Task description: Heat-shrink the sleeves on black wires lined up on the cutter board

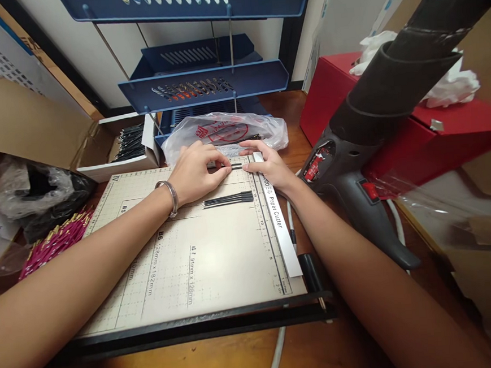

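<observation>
My left hand [196,173], with a bracelet at its wrist, pinches a few thin black wires [236,166] near the far edge of a paper cutter board [218,265]. The thumb of my right hand [267,165] is at the other end of these wires, and its index finger is stretched out apart from the thumb. That hand rests across the white strip [276,221] marked "Paper Cutter". Nearer to me, a row of several short black wires [228,199] lies side by side on the board.
Behind the board lie a clear plastic bag [224,134] and a blue rack [207,85]. An open box [117,143] holds black wires; magenta pieces [58,238] lie at left. A dark heat gun [354,158] and a red box [448,122] stand at right.
</observation>
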Demonstrator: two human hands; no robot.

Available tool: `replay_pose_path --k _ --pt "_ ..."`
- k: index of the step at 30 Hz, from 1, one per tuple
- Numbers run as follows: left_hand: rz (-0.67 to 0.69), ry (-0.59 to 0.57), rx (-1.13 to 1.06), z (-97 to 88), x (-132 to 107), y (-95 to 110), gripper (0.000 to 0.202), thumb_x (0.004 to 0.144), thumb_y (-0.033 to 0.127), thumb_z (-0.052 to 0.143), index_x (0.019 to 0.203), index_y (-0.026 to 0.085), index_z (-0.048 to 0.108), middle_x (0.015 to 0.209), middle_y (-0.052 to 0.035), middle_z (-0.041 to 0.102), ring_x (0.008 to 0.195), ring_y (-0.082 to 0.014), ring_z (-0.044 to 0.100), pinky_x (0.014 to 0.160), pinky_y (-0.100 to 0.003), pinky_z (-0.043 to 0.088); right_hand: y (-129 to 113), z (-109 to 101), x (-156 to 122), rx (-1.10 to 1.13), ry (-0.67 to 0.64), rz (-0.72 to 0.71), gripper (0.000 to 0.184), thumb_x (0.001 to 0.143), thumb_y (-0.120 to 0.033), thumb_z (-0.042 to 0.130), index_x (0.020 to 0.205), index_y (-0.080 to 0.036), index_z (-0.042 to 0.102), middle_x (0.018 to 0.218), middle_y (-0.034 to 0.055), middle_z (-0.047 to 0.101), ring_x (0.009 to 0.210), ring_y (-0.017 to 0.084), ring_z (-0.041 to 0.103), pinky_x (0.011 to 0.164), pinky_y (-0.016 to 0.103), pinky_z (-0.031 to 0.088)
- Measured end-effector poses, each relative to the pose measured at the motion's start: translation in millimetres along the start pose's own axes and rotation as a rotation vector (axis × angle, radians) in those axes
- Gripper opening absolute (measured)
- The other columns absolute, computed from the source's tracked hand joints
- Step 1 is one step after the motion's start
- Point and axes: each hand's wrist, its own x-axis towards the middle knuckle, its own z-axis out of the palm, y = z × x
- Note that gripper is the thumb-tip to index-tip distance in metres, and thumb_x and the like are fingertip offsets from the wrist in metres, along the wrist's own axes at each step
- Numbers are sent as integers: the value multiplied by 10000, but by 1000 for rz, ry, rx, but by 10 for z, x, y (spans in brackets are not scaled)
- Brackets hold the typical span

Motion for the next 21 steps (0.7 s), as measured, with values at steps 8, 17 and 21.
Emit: replay_pose_path --k 8,17,21 --pt "6 -13 -20 7 6 -23 239 959 415 673 901 254 841 894 -55 763 930 -271 610 925 -465 416 -4 -5 -2 10 -1 -11 621 626 -322 801 1219 -265 625 1238 79 698 1342 344 611 1243 577 444" --pt "11 -6 -9 2 6 -10 232 964 400 681 898 253 849 880 -54 762 908 -260 594 909 -463 412 -23 2 -15 5 0 -3 611 644 -308 784 1232 -255 626 1253 88 700 1348 343 610 1245 580 441" --pt "20 -2 -9 4 11 -10 239 959 399 677 896 241 845 876 -54 763 896 -255 597 886 -450 400 -25 -1 -11 2 -7 -6 627 644 -309 784 1242 -243 610 1271 98 700 1365 343 610 1237 572 448"
